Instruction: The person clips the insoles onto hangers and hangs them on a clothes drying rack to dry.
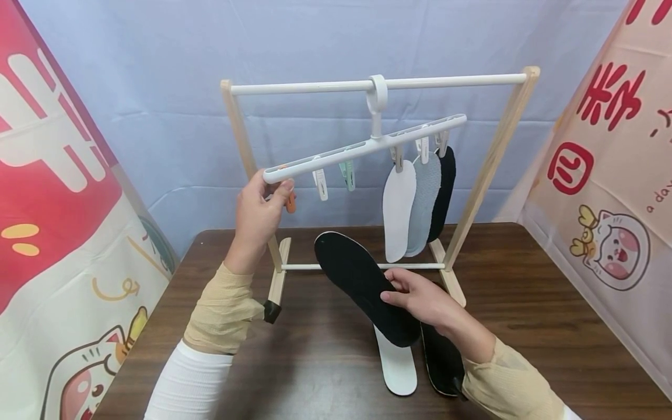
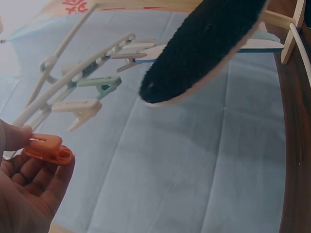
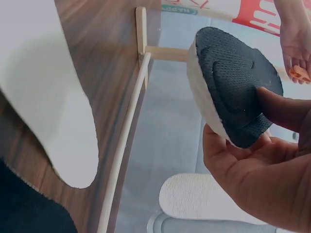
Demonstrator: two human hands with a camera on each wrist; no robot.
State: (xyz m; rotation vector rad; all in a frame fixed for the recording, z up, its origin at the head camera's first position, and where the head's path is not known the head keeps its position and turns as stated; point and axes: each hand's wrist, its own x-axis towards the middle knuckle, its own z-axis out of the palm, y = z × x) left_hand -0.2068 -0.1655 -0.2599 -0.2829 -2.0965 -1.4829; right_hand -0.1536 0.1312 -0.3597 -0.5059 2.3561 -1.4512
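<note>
At the left end of the white clip hanger (image 1: 336, 158), my left hand (image 1: 259, 210) pinches an orange clip (image 2: 47, 148) between thumb and fingers. The hanger slants, its left end lower than its right. My right hand (image 1: 427, 297) grips a black insole (image 1: 353, 269) near one end, thumb on the black face and fingers beneath, as the right wrist view shows. The insole's far end points up and left, below the hanger and apart from the clips. A white clip (image 1: 320, 185) and a green clip (image 1: 347, 176) hang without insoles beside the orange one.
A white insole (image 1: 399, 211), a grey insole (image 1: 424, 201) and a black insole (image 1: 446, 192) hang at the hanger's right. Another white insole (image 1: 400, 370) and a dark insole (image 1: 441, 361) lie on the brown table (image 1: 551, 338). A wooden rack (image 1: 488, 163) carries the hanger.
</note>
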